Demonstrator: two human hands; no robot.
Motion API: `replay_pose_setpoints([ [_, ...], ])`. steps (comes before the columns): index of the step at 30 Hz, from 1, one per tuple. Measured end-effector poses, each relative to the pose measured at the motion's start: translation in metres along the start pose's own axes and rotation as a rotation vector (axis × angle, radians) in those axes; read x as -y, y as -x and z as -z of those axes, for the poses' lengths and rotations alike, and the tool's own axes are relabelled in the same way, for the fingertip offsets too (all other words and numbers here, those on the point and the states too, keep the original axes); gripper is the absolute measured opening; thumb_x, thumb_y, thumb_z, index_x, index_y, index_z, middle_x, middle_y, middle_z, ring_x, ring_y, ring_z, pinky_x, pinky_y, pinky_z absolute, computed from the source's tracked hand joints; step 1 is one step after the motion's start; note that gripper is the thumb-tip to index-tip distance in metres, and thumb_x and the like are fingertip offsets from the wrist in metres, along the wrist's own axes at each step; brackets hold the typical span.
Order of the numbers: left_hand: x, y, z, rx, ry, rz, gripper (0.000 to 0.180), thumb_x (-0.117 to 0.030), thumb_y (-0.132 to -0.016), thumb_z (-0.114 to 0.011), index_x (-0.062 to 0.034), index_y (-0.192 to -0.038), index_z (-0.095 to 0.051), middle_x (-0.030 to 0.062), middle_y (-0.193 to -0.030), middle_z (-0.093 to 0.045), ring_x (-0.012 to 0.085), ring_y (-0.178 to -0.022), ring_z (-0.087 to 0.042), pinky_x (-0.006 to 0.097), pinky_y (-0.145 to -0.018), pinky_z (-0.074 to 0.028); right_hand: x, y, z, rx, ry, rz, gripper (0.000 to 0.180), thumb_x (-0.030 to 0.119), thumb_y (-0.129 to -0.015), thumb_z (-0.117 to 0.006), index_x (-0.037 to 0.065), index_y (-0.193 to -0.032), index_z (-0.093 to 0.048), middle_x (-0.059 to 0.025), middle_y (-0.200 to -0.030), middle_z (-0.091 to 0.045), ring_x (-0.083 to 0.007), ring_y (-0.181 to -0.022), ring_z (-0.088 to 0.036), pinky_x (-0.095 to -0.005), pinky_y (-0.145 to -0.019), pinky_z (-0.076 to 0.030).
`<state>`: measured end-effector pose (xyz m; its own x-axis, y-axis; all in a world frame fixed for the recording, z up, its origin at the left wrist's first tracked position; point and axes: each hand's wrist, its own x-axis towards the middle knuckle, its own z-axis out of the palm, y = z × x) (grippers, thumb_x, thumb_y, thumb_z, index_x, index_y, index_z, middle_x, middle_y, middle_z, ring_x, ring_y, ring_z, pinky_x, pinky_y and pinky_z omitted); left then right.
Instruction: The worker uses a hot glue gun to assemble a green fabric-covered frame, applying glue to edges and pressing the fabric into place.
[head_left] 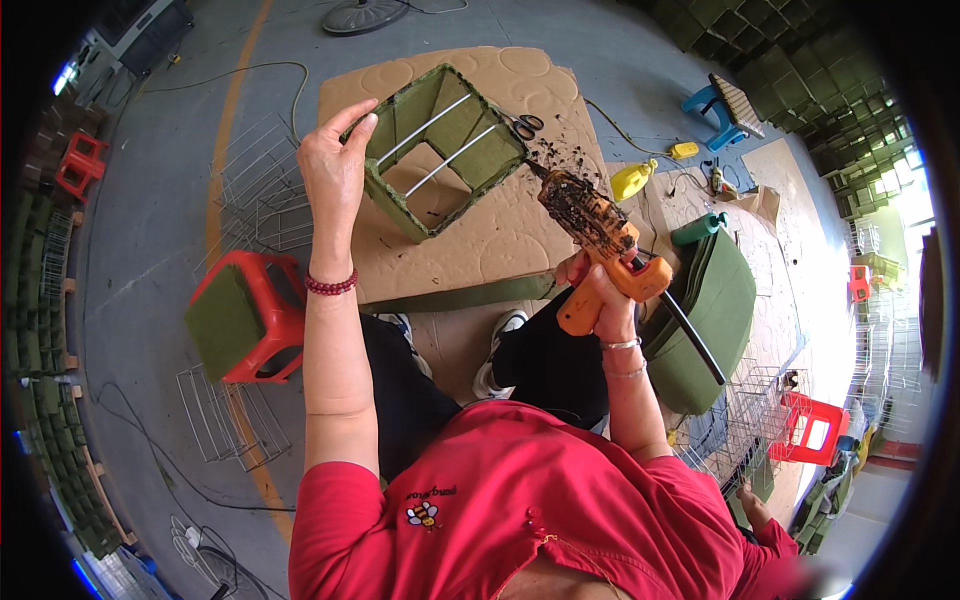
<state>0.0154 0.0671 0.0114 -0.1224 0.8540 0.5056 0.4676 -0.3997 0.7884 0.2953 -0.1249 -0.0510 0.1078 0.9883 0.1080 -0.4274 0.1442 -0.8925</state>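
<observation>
My left hand (335, 165) pinches the near-left upper edge of a green fabric-covered box (400, 205) between thumb and fingers. Two pale rods (447, 165) cross the box's open middle, and brown cardboard shows through it. In my right hand (606, 296) is an orange glue gun (590, 215), its barrel caked with dark residue. A long black glue stick (695, 338) sticks out of its back end. The gun's nozzle is at the box's right corner; whether it touches cannot be told. Black-handled scissors (527, 127) lie just beyond that corner, partly hidden by the box.
Cardboard (470, 265) covers the work surface, with dark crumbs near the nozzle. Left stands a red stool (270, 310) with green fabric on it. Wire frames (255, 190) lie beyond. To the right are stacked green sheets (705, 320), a green bottle (699, 228) and a yellow container (632, 180).
</observation>
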Motion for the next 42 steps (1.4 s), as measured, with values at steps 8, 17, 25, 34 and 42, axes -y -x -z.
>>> replay_pose_setpoints([
  [8,0.022,-0.016,0.006,0.164,0.486,0.176,0.023,-0.006,-0.087,-0.07,0.0006,-0.108,-0.072,0.0078,-0.1,-0.073,0.0114,-0.09,-0.065,0.025,-0.087,-0.05,0.007,0.01,-0.006,0.036,0.025,0.003,0.032,0.028,-0.088,-0.063,0.003,-0.106,-0.054,-0.0075,-0.085,-0.052,-0.023,-0.084,-0.053,-0.0392,-0.079,-0.043],
  [17,0.03,-0.02,-0.008,0.313,0.382,0.223,0.026,-0.016,-0.087,-0.073,-0.0009,-0.108,-0.073,0.0055,-0.097,-0.073,0.0089,-0.092,-0.064,0.023,-0.085,-0.048,0.01,0.019,-0.006,0.023,0.075,-0.023,0.037,0.034,-0.086,-0.066,0.003,-0.103,-0.053,-0.008,-0.084,-0.05,-0.0239,-0.081,-0.051,-0.039,-0.076,-0.043],
  [25,0.033,-0.011,-0.018,0.292,0.516,0.26,0.042,-0.039,-0.094,-0.063,-0.0001,-0.108,-0.072,0.0072,-0.101,-0.072,0.0109,-0.098,-0.062,0.026,-0.092,-0.044,0.01,0.02,-0.009,0.004,0.09,-0.008,0.024,0.024,-0.091,-0.06,0.002,-0.102,-0.057,-0.0058,-0.089,-0.056,-0.0182,-0.087,-0.055,-0.032,-0.078,-0.042],
  [34,0.032,-0.007,-0.017,0.294,0.563,0.298,0.054,-0.046,-0.097,-0.056,0.0042,-0.108,-0.071,0.0079,-0.099,-0.071,0.0125,-0.095,-0.061,0.027,-0.09,-0.045,0.008,0.017,-0.003,-0.02,0.162,-0.014,0.03,0.024,-0.092,-0.058,0.001,-0.109,-0.051,-0.0085,-0.086,-0.05,-0.0239,-0.083,-0.052,-0.0382,-0.08,-0.044],
  [42,0.033,-0.007,-0.018,0.27,0.549,0.287,0.054,-0.046,-0.097,-0.057,0.0046,-0.108,-0.071,0.0084,-0.1,-0.071,0.013,-0.095,-0.062,0.027,-0.089,-0.045,0.01,0.013,0.0,-0.037,0.055,0.0,0.019,0.017,-0.092,-0.059,0.001,-0.102,-0.057,-0.0068,-0.088,-0.056,-0.0199,-0.086,-0.056,-0.0352,-0.08,-0.044],
])
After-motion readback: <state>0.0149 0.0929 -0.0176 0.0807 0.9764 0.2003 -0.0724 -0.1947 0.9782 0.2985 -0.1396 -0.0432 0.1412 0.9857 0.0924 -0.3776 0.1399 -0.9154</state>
